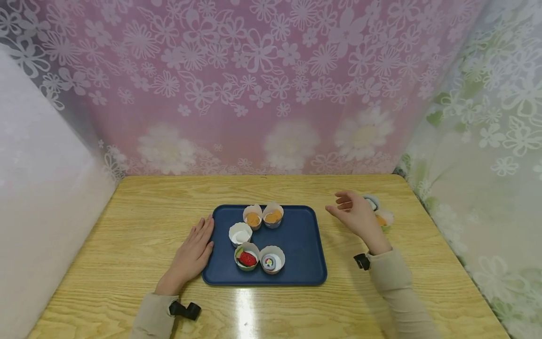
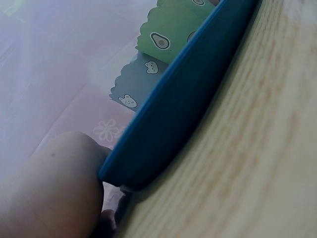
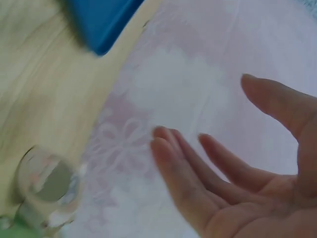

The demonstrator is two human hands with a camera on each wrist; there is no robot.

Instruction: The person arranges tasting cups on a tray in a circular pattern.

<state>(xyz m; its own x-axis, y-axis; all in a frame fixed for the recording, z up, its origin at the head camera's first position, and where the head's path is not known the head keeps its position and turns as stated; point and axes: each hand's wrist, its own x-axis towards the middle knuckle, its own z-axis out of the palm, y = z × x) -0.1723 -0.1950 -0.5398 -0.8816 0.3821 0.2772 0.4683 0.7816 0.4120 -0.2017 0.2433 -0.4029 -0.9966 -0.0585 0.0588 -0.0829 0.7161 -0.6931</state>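
Observation:
My left hand [image 1: 192, 249] lies with straight fingers along the left edge of a dark blue tray [image 1: 302, 245]. On that tray several paper cups stand in a C shape. Two at the back hold orange-brown pieces [image 1: 273, 216]; the left one, a white cup [image 1: 240, 234], has something white inside. In front, one cup holds a red strawberry-like piece [image 1: 247, 258] and its neighbour a sushi roll piece [image 1: 269, 262]. My right hand [image 1: 355, 214] hovers right of the tray, fingers loosely bent and thumb apart, holding nothing. It partly hides two more cups [image 1: 386, 216] beside it.
The wooden table [image 1: 161, 197] backs onto a pink flowered curtain [image 1: 254, 94], with pale flowered cloth [image 1: 499, 155] along the right side. Green avocado-print [image 2: 168, 34] and grey animal-print [image 2: 133, 82] cups rise above the tray rim in the left wrist view.

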